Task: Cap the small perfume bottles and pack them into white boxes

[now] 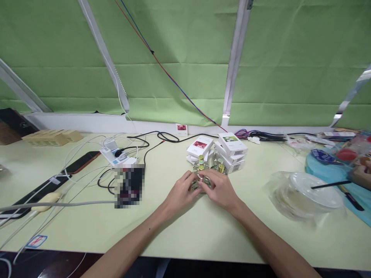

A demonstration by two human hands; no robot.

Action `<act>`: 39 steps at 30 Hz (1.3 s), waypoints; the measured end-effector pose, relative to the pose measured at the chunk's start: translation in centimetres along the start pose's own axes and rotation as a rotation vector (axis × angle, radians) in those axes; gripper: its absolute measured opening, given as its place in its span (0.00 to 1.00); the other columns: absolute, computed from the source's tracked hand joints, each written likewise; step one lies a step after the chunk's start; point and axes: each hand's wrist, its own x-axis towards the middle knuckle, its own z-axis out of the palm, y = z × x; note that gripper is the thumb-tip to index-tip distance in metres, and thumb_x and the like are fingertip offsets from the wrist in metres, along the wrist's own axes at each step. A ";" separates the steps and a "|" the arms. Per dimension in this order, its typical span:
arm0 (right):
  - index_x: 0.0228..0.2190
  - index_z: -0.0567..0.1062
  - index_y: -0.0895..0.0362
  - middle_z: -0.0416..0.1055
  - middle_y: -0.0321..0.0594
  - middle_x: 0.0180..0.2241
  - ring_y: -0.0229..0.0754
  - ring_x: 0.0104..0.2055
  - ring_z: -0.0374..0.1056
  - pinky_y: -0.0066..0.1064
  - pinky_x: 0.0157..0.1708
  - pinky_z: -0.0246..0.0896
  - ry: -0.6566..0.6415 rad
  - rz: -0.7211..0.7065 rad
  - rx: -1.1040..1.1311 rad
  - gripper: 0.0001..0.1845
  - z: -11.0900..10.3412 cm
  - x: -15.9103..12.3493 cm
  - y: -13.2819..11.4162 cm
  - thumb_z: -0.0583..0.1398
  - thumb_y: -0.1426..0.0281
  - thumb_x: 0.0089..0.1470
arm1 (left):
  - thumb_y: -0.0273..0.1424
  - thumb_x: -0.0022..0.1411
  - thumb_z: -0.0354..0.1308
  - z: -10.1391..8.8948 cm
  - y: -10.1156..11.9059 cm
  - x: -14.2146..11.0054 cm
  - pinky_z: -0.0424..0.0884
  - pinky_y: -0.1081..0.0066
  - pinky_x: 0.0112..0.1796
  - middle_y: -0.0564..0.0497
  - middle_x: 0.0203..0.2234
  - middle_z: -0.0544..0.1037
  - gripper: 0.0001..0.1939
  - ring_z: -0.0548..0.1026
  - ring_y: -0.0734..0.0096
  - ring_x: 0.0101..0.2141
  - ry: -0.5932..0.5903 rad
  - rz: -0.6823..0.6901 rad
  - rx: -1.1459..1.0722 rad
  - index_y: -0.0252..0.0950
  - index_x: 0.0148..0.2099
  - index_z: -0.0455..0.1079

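Small clear glass bottles with shiny caps stand in a cluster at the middle of the table; one gold-capped bottle shows on the right of the group. My left hand curls around the near left side of the cluster. From the right, my right hand closes in, its thumb and fingers meeting the left hand's. Between the fingertips a pinkish cap is partly visible. Both hands are closed on bottles, though the fingers hide how many. Just behind them are white boxes with a red picture and white boxes with a green picture.
A power strip with tangled cables lies left, near a pixelated dark object. At right stand a bagged round plastic tub and a blue sheet bearing odds and ends. Another hand shows at the right edge.
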 end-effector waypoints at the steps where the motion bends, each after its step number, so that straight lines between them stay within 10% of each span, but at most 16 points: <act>1: 0.46 0.77 0.54 0.79 0.43 0.41 0.39 0.27 0.72 0.29 0.25 0.65 -0.005 0.004 -0.002 0.11 0.0 0.0 0.1 0.60 0.70 0.62 | 0.32 0.66 0.58 0.0 -0.1 0.0 0.69 0.71 0.32 0.51 0.38 0.72 0.04 0.72 0.71 0.33 0.002 0.001 0.002 0.38 0.42 0.69; 39: 0.44 0.76 0.55 0.75 0.42 0.38 0.36 0.25 0.68 0.28 0.24 0.63 0.003 -0.014 0.020 0.08 0.1 0.1 0.0 0.58 0.71 0.65 | 0.31 0.66 0.59 0.1 0.1 -0.1 0.68 0.73 0.32 0.52 0.39 0.70 0.05 0.71 0.72 0.33 -0.021 -0.021 -0.014 0.38 0.43 0.68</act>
